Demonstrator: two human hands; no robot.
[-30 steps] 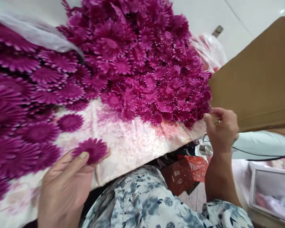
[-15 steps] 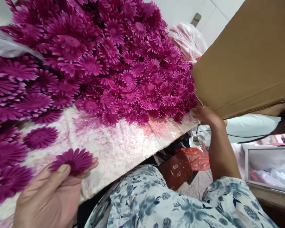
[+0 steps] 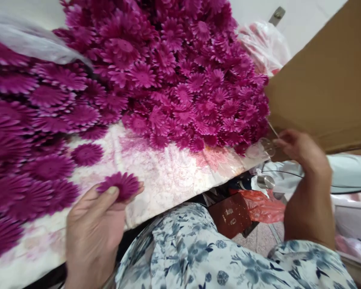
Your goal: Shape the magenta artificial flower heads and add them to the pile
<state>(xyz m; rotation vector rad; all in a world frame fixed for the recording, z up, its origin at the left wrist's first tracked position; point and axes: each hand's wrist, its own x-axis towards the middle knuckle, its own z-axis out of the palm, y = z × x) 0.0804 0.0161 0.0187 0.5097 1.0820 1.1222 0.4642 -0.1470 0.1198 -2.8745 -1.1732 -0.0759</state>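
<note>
Head view, as I have it on my feed. Left hand (image 3: 93,224): one; thumb and fingers clamped on a single magenta flower (image 3: 122,186), its petals spread above the thumb tip. Loose flower (image 3: 87,154): one, on the stained cloth (image 3: 174,180), just beyond those fingers and to their left. Larger flowers (image 3: 48,168): many, overlapping, left of the same fingers. Right hand (image 3: 307,152): one; fingertips drawn in at the near end of a thin rod (image 3: 273,129); whether they grip it, I cannot tell. Clear round pieces (image 3: 260,148): just left of these fingertips. Flower heap (image 3: 183,100): beyond and left of them. Cardboard (image 3: 327,88): one brown panel, rising behind the right fingers.
</note>
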